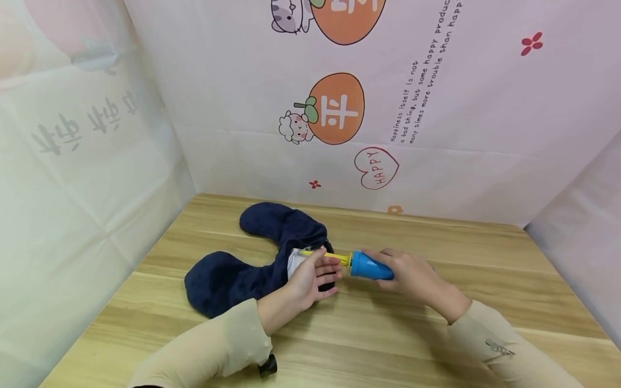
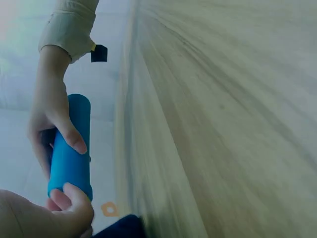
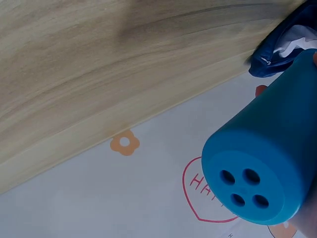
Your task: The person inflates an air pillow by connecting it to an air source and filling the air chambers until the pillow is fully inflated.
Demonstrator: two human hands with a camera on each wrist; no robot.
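A hand pump with a blue barrel (image 1: 368,267) and a yellow rod (image 1: 343,259) lies between my two hands. My right hand (image 1: 412,275) grips the blue barrel, thumb along its side in the left wrist view. My left hand (image 1: 312,277), palm turned up, holds the yellow rod at the thumb and fingers. That rod reaches left to the open zipper of a navy U-shaped neck pillow (image 1: 218,285), where a white inner lining (image 1: 294,263) shows. The rod's far tip is hidden at the opening. Several round holes mark the barrel's end (image 3: 242,188) in the right wrist view.
The pillow and hands are over a wood-grain table (image 1: 398,345). A printed white cloth (image 1: 461,178) stands along its back edge, with more white cloth (image 1: 87,215) at the left side. A small black piece (image 1: 268,366) sits by the left cuff.
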